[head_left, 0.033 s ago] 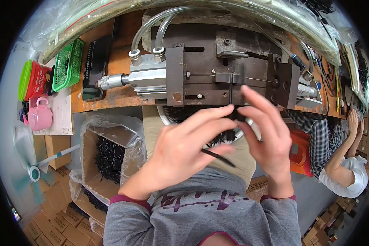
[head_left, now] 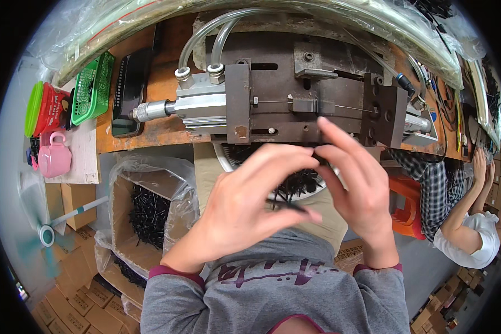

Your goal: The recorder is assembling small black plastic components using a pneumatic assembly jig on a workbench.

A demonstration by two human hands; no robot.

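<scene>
My left hand is curled, with a thin black rod held between its thumb and palm. Its fingertips nearly meet those of my right hand, where a small dark piece shows that I cannot make out. The right index finger, blurred, points up at the small dark jaw block of a metal clamping fixture. No rod stands in that block. Under both hands, on my lap, a white-rimmed bowl holds many black pieces, partly hidden by the fingers.
A silver cylinder with clear hoses joins the fixture's left end. Left on the bench lie a black tray and a green basket; a pink cup stands beyond. A plastic-lined box of black pieces sits below. Another person works at right.
The black rod that stood at the jaw block is gone from it. My right hand has shifted slightly left, and the rod in my left hand is tucked closer to the thumb.
</scene>
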